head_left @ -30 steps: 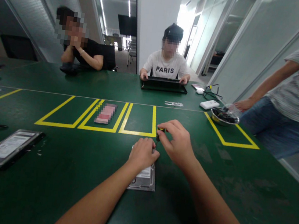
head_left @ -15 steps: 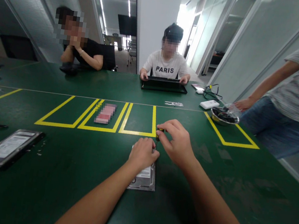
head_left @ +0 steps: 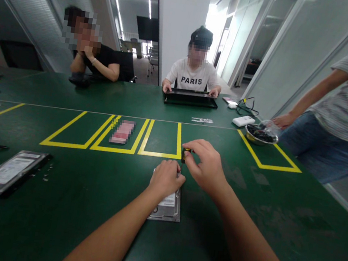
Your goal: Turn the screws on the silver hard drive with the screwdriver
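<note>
A silver hard drive (head_left: 167,211) with a white label lies flat on the green table in front of me. My left hand (head_left: 167,177) grips its upper part from above, fingers curled, and covers much of it. Between the thumb and fingers of my right hand (head_left: 203,162) is a short screwdriver (head_left: 185,154) with a black and yellow handle. It stands upright over the drive's far right corner, its thin shaft pointing down. Where the tip ends, I cannot make out; my left hand is right beside it.
Left lies another hard drive (head_left: 12,172), small bits (head_left: 48,171) beside it. Yellow tape (head_left: 119,151) outlines areas; a pixelated pink item (head_left: 123,132) lies in one. A metal bowl (head_left: 261,138) holds dark parts. Opposite, a person handles a black tray (head_left: 191,102); two others are nearby.
The fingers of my right hand have shifted slightly around the screwdriver, showing more of its handle. My left hand and the hard drive stay in place.
</note>
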Available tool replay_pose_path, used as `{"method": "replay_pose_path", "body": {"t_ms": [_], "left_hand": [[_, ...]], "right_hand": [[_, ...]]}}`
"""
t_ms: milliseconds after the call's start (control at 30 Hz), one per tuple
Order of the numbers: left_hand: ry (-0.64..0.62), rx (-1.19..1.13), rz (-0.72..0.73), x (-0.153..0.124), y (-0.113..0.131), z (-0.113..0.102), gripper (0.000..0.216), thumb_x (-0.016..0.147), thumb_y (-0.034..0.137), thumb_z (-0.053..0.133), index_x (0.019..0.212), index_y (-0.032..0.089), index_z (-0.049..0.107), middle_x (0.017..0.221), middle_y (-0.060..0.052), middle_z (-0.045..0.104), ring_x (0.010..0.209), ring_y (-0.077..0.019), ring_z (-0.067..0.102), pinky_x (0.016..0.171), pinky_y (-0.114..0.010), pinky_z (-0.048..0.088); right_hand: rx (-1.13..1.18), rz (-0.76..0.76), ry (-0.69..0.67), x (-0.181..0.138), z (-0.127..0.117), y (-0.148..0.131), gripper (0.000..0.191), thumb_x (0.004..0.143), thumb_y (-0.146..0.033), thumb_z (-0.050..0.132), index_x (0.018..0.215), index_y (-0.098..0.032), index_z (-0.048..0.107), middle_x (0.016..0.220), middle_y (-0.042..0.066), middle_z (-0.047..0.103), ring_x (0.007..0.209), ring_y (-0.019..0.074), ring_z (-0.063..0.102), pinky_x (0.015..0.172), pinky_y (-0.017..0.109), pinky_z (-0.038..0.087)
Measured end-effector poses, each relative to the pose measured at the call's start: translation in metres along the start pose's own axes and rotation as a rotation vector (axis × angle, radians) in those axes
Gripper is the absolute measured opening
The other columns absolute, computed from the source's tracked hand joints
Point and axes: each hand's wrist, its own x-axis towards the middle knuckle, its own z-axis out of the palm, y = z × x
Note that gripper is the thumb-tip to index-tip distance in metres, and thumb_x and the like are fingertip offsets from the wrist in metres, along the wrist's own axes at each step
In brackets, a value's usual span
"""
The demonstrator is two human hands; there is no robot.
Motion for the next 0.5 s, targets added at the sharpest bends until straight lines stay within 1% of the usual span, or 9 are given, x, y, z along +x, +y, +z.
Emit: {"method": "replay_pose_path", "body": {"t_ms": [100,167,333,500], "left_hand": [[0.011,-0.001,0.001,0.0002,-0.0001,0.0004,0.022,0.085,0.041,0.054,0.091,0.020,0.060,0.094,-0.008,0.065,0.094,-0.0263,0.059,0.079,-0.035,0.044],[0.003,-0.001,-0.006,-0.0001,0.0000,-0.0004,0.020,0.084,0.039,0.055,0.091,0.021,0.060,0.094,-0.008,0.066,0.094,-0.0259,0.059,0.079,-0.035,0.044],[-0.008,0.004,-0.007,-0.0014,0.0010,-0.0028,0.016,0.081,0.031,0.058,0.093,0.022,0.060,0.094,-0.007,0.066,0.096,-0.0262,0.059,0.080,-0.035,0.043],[-0.016,0.009,-0.036,-0.0010,0.0023,-0.0021,0.015,0.081,0.031,0.058,0.093,0.022,0.060,0.096,-0.007,0.066,0.098,-0.0267,0.058,0.081,-0.035,0.044]], "right_hand": [[0.019,0.000,0.017,-0.0004,0.0007,0.0001,0.015,0.087,-0.017,0.058,0.099,-0.017,0.067,0.097,0.009,0.064,0.093,0.0216,0.059,0.084,0.037,0.049],[0.026,0.005,0.042,-0.0008,0.0014,0.0004,0.013,0.087,-0.020,0.059,0.097,-0.018,0.067,0.094,0.008,0.061,0.090,0.0207,0.059,0.081,0.036,0.049],[0.016,0.012,0.048,-0.0015,0.0015,0.0013,0.011,0.088,-0.018,0.057,0.093,-0.018,0.067,0.087,0.006,0.060,0.084,0.0194,0.059,0.078,0.035,0.049],[0.011,0.016,0.041,-0.0011,0.0005,0.0012,0.016,0.088,-0.017,0.055,0.099,-0.020,0.066,0.090,0.007,0.062,0.085,0.0199,0.059,0.078,0.035,0.049]]}}
